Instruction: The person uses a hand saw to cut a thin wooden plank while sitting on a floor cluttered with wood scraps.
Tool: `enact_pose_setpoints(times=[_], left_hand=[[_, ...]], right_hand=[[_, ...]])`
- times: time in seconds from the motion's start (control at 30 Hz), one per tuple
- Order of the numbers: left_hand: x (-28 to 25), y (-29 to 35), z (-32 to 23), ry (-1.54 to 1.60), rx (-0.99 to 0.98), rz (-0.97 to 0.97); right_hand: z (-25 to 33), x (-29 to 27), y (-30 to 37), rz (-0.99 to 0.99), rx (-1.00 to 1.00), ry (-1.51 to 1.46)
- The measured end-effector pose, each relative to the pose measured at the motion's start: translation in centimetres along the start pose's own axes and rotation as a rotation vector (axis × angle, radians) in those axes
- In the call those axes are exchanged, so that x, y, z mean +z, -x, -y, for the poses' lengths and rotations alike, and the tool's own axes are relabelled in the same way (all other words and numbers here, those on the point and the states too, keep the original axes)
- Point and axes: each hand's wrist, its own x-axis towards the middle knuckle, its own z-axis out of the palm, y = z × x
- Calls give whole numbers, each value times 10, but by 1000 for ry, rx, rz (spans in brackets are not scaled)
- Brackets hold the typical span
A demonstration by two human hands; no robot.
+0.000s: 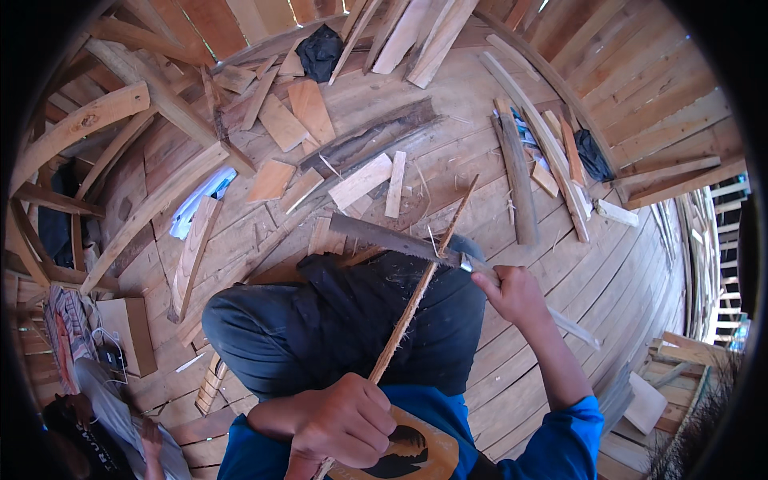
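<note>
I sit with bent legs on a plank floor. My left hand (348, 420) is closed round the lower part of a long, thin wooden strip (404, 320). The strip slants up and away to the right, over my lap, with frayed fibres along its edge. In my right hand (512, 296) is the handle of a machete (392, 240), its long dark blade pointing left. Near the handle the blade crosses the strip's upper part and appears to touch it. A pale curl of shaving stands up at that crossing.
Wood offcuts (364, 182) and a dark bark-edged slab (376, 140) lie ahead. Long boards (536, 136) rest to the right. Curved timbers (184, 196) stand at left, near a cardboard box (128, 336). Another person's hand (150, 438) shows at lower left.
</note>
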Motion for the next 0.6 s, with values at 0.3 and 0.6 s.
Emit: enact_pose_setpoints(times=[0.3,0.6], left_hand=[[4,-2,-21,9,36,9],[-5,-4,-22,10,50,41]], right_hand=[[19,8,20,-14,-86,1],[14,35,13,-22,-55,-205]])
